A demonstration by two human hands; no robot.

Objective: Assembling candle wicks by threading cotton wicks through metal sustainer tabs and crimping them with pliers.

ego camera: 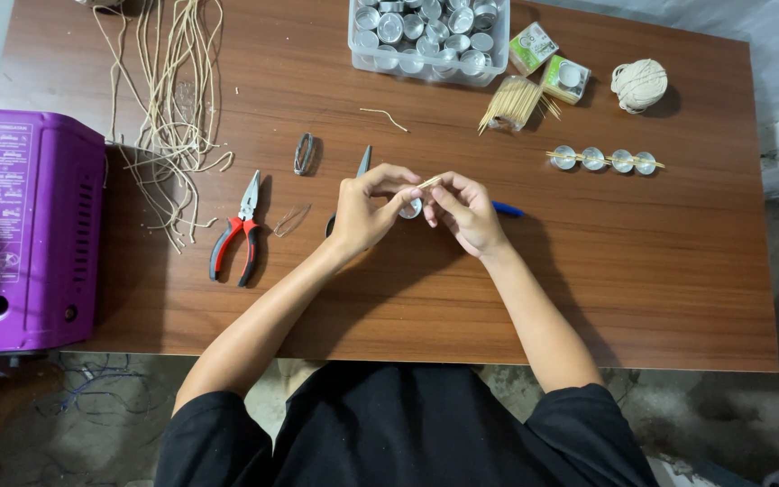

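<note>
Over the middle of the brown wooden table [642, 271], my left hand [367, 207] and my right hand [462, 209] meet fingertip to fingertip. Between them they pinch a small silver metal cup [412, 209] and a short wooden stick [427, 183] across its top. Which hand holds which piece is hard to tell. Under my left hand lies a pair of scissors [362, 162], its tip pointing away. A blue pen [507, 209] pokes out from behind my right hand.
Red-handled pliers [238, 227] lie at left beside loose cords [173, 99]. A clear box of metal cups [430, 36] stands at the back, with a stick bundle [514, 104], a twine ball [639, 84] and a row of cups [606, 160] on sticks. A purple machine [24, 230] sits at far left.
</note>
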